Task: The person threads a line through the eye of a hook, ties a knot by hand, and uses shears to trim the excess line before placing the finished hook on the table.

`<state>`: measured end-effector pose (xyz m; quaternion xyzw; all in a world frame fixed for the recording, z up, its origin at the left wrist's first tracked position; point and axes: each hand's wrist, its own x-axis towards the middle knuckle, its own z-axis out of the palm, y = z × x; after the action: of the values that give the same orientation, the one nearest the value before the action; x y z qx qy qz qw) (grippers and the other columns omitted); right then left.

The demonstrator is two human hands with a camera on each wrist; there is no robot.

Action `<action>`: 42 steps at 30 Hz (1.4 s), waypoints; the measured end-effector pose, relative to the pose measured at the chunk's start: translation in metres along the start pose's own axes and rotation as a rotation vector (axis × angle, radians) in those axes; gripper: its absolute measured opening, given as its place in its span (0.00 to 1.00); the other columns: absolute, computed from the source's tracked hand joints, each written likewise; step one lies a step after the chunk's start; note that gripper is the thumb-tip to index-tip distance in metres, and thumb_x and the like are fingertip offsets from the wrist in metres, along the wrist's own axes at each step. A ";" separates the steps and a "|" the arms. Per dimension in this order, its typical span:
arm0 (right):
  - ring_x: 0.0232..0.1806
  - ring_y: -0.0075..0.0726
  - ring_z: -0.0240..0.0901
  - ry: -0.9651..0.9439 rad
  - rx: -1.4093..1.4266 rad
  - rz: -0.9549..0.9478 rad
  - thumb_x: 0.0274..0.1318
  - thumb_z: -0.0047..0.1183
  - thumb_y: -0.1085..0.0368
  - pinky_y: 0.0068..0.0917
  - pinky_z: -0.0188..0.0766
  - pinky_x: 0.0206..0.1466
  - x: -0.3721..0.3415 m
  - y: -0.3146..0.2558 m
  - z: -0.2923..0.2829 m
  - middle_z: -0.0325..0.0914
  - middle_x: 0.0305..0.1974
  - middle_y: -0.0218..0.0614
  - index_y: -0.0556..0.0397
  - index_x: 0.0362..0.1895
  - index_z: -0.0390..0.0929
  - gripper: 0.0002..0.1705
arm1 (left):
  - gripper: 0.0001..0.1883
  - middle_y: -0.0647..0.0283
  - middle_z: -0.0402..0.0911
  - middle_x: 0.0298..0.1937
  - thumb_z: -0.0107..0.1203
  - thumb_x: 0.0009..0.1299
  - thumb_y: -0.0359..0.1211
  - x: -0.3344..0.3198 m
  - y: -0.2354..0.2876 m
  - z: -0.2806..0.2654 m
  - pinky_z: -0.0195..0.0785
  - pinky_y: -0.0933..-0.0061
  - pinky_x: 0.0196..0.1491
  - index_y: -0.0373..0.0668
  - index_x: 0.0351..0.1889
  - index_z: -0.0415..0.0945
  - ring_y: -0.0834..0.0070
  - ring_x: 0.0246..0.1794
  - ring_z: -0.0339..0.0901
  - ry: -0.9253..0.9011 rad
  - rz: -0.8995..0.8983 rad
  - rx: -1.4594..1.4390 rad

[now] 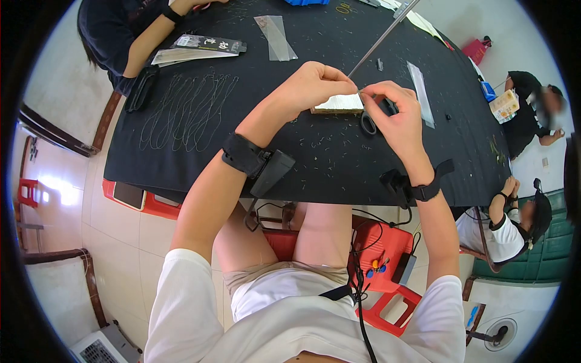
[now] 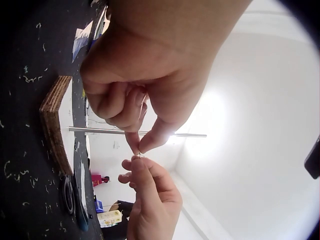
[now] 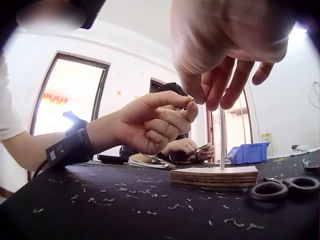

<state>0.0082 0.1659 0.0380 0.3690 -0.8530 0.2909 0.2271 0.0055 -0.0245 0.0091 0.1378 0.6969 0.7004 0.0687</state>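
Above the black table, my left hand [image 1: 310, 89] and right hand [image 1: 399, 112] meet fingertip to fingertip. Thumb and index finger of each pinch a thin thread-like strand [image 2: 139, 156], whose tiny yellowish end [image 3: 191, 100] shows in the right wrist view. The left hand's other fingers are curled in. Just beyond the hands, a thin metal rod [image 1: 387, 37] stands upright from a wooden block [image 3: 215, 181] with layered edges and a white top. Black-handled scissors [image 3: 279, 187] lie beside the block, partly hidden by my right hand in the head view.
Looped dark threads [image 1: 187, 115] lie on the left of the black tablecloth [image 1: 266, 169], with packets [image 1: 209, 46] behind them. Short thread scraps are scattered near the block. A clear plastic strip [image 1: 422, 95] lies right; a blue bin [image 3: 248, 153] stands farther back. Other people sit around.
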 end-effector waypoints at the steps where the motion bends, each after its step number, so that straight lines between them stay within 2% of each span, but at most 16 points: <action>1: 0.26 0.22 0.71 0.000 0.000 0.000 0.44 0.57 0.68 0.24 0.55 0.42 0.000 0.000 0.000 0.76 0.27 0.24 0.48 0.27 0.77 0.03 | 0.13 0.71 0.75 0.23 0.58 0.59 0.37 0.000 0.001 0.000 0.49 0.88 0.19 0.39 0.36 0.79 0.91 0.16 0.58 0.002 0.002 -0.002; 10: 0.25 0.21 0.70 -0.003 -0.028 -0.005 0.42 0.58 0.68 0.24 0.54 0.41 0.001 -0.002 -0.002 0.76 0.27 0.23 0.47 0.27 0.77 0.04 | 0.14 0.67 0.77 0.25 0.58 0.59 0.37 -0.002 0.003 0.000 0.58 0.88 0.22 0.37 0.36 0.78 0.87 0.21 0.68 0.009 -0.011 0.016; 17: 0.25 0.20 0.70 -0.003 -0.055 -0.048 0.43 0.57 0.69 0.23 0.53 0.41 0.002 -0.006 -0.002 0.76 0.27 0.21 0.47 0.26 0.77 0.04 | 0.13 0.65 0.77 0.27 0.58 0.58 0.36 -0.001 0.000 -0.001 0.60 0.86 0.22 0.36 0.35 0.79 0.85 0.23 0.70 0.009 -0.050 0.037; 22: 0.27 0.21 0.70 -0.030 -0.077 -0.037 0.44 0.56 0.70 0.22 0.57 0.41 0.001 -0.005 -0.003 0.76 0.28 0.24 0.49 0.28 0.77 0.03 | 0.14 0.63 0.78 0.29 0.58 0.58 0.37 0.001 -0.004 -0.001 0.63 0.84 0.30 0.35 0.36 0.79 0.83 0.28 0.72 0.028 -0.028 0.056; 24: 0.29 0.22 0.71 0.033 0.222 0.147 0.46 0.55 0.70 0.21 0.63 0.39 0.000 0.005 -0.005 0.77 0.30 0.29 0.52 0.32 0.78 0.05 | 0.14 0.62 0.79 0.30 0.58 0.58 0.37 0.001 -0.004 0.000 0.64 0.84 0.31 0.35 0.37 0.79 0.82 0.29 0.73 0.056 -0.039 0.062; 25: 0.30 0.23 0.71 0.067 0.181 0.176 0.48 0.53 0.71 0.21 0.67 0.36 0.001 0.010 -0.013 0.77 0.30 0.33 0.54 0.34 0.79 0.07 | 0.15 0.62 0.79 0.30 0.58 0.58 0.37 0.001 -0.004 0.000 0.64 0.83 0.33 0.35 0.37 0.79 0.82 0.30 0.73 0.084 -0.044 0.069; 28: 0.28 0.27 0.71 0.043 0.097 0.292 0.47 0.54 0.68 0.22 0.67 0.33 -0.005 0.023 -0.026 0.77 0.29 0.34 0.55 0.31 0.79 0.06 | 0.15 0.61 0.79 0.32 0.57 0.58 0.36 0.000 -0.001 0.000 0.64 0.83 0.35 0.35 0.39 0.79 0.81 0.31 0.73 0.085 -0.041 0.106; 30: 0.28 0.34 0.73 -0.291 -0.230 0.386 0.45 0.57 0.62 0.26 0.68 0.32 -0.013 0.026 -0.025 0.76 0.27 0.37 0.56 0.28 0.79 0.10 | 0.15 0.61 0.79 0.31 0.57 0.58 0.37 -0.001 0.001 0.000 0.64 0.83 0.34 0.35 0.38 0.79 0.81 0.30 0.73 0.087 -0.043 0.115; 31: 0.28 0.34 0.73 -0.292 -0.232 0.385 0.45 0.57 0.62 0.26 0.68 0.32 -0.017 0.026 -0.023 0.76 0.27 0.37 0.56 0.28 0.79 0.10 | 0.15 0.62 0.79 0.31 0.57 0.58 0.37 -0.001 0.002 0.001 0.64 0.83 0.34 0.35 0.38 0.79 0.82 0.30 0.73 0.090 -0.045 0.127; 34: 0.28 0.43 0.73 -0.399 -0.431 0.435 0.41 0.59 0.54 0.32 0.69 0.32 -0.024 0.026 -0.010 0.75 0.25 0.40 0.55 0.25 0.80 0.16 | 0.15 0.62 0.79 0.29 0.58 0.58 0.37 -0.002 0.003 0.000 0.64 0.83 0.32 0.36 0.37 0.79 0.82 0.29 0.73 0.084 -0.038 0.099; 38: 0.28 0.44 0.73 -0.374 -0.481 0.400 0.40 0.60 0.54 0.32 0.69 0.32 -0.026 0.032 -0.002 0.75 0.25 0.41 0.56 0.25 0.80 0.17 | 0.15 0.63 0.78 0.29 0.58 0.58 0.37 -0.001 0.001 0.000 0.64 0.83 0.32 0.36 0.37 0.79 0.82 0.29 0.72 0.097 -0.008 0.091; 41: 0.27 0.41 0.73 -0.315 -0.497 0.333 0.42 0.58 0.55 0.31 0.69 0.31 -0.026 0.037 -0.013 0.74 0.24 0.41 0.58 0.25 0.79 0.17 | 0.14 0.63 0.78 0.29 0.58 0.58 0.37 -0.001 0.001 0.000 0.64 0.83 0.33 0.36 0.37 0.79 0.82 0.29 0.72 0.086 -0.032 0.089; 42: 0.27 0.38 0.73 -0.333 -0.342 0.506 0.43 0.56 0.55 0.30 0.68 0.31 -0.023 0.035 -0.022 0.75 0.24 0.41 0.60 0.25 0.78 0.18 | 0.14 0.62 0.78 0.29 0.58 0.58 0.37 -0.001 0.001 0.000 0.64 0.82 0.34 0.36 0.36 0.79 0.82 0.29 0.73 0.092 -0.030 0.078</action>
<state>-0.0005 0.2119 0.0283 0.1449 -0.9792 0.1265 0.0639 0.0066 -0.0248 0.0101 0.0977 0.7282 0.6771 0.0417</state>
